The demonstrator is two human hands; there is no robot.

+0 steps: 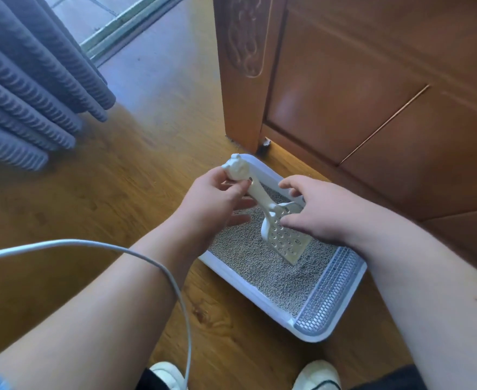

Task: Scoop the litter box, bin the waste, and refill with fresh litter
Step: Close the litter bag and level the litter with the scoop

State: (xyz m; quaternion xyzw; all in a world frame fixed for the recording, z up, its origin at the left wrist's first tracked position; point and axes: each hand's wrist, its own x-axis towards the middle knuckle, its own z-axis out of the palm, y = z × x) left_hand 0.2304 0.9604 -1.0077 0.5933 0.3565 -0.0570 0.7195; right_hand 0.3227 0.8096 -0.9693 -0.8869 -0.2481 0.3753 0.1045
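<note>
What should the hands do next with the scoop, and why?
Probably lower the scoop tip-first into the litter and push it through. The left hand holds the handle, the right hand steadies the blade, and the blade looks empty, poised over the box.

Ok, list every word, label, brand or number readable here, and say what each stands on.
None: no text can be read in this view.
The cream plastic slotted scoop, held by the left hand and right hand, bears only a moulded animal head.
The white plastic litter tray shows no label.
The carved brown wooden panel shows ornament, not letters.
</note>
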